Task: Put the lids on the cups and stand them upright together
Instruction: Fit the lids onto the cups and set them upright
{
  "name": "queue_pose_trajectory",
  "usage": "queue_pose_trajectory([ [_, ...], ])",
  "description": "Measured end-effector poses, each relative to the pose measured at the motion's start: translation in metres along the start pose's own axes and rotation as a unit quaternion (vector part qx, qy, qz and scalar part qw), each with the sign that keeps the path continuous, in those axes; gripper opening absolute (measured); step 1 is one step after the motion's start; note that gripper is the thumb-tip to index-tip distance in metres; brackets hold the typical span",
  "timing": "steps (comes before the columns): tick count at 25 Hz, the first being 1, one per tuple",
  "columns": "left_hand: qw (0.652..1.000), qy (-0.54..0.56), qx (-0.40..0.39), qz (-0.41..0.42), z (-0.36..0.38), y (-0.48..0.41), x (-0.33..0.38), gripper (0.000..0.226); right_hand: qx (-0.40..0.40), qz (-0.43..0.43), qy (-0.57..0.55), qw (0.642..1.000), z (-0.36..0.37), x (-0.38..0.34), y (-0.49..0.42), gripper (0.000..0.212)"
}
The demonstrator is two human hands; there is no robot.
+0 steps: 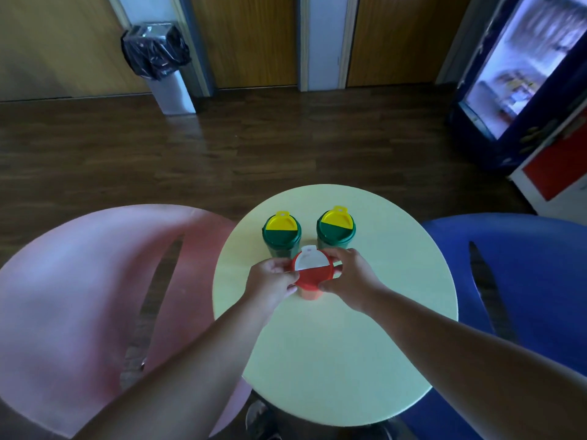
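Status: two of three cups are complete. The left green cup [281,246] and the right green cup [335,239] stand upright side by side toward the far edge of the round tabletop [333,344]. Each is already capped with a green-and-yellow lid [282,228], and a small gap separates the two. The third unit, the red cup [309,294], stands near the middle of the tabletop, just on my side of that gap. Its red-and-white lid [313,270] sits on top of it. My left hand [271,279] pinches the lid's left edge and my right hand [351,274] pinches its right edge. Both grips are closed on the lid, with fingers curled round its rim. I cannot tell whether the lid is fully seated, because the cup's rim is hidden beneath it. Remaining, by my judgement: press the lid home all round, then release. The red cup is already near the green pair, so little or no repositioning should be needed to group all three.
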State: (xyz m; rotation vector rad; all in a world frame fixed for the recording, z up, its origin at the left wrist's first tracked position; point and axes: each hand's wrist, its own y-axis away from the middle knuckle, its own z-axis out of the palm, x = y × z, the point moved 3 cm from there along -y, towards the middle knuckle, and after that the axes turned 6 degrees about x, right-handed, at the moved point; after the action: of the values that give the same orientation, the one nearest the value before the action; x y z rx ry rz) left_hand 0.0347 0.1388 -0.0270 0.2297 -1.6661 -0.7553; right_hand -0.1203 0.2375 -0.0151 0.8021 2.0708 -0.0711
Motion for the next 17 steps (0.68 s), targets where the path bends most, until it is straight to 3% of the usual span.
queue_pose_trajectory([
  [7, 0.999, 0.046, 0.016, 0.001, 0.014, -0.004, 0.0, 0.022, 0.036, 0.024, -0.059, 0.997, -0.007, 0.008, -0.006, 0.064],
  [13, 0.998, -0.053, -0.007, 0.038, 0.001, -0.004, 0.005, 0.024, 0.017, 0.021, -0.054, 0.998, -0.018, 0.012, -0.004, 0.057],
  [15, 0.984, -0.138, 0.011, 0.115, -0.01, -0.007, 0.02, 0.016, 0.031, 0.016, -0.031, 0.999, -0.031, 0.01, -0.008, 0.05],
  [17, 0.938, -0.256, 0.025, 0.233, -0.019, -0.015, 0.043, 0.02, 0.058, -0.01, 0.002, 0.998, -0.048, 0.004, -0.019, 0.043],
])
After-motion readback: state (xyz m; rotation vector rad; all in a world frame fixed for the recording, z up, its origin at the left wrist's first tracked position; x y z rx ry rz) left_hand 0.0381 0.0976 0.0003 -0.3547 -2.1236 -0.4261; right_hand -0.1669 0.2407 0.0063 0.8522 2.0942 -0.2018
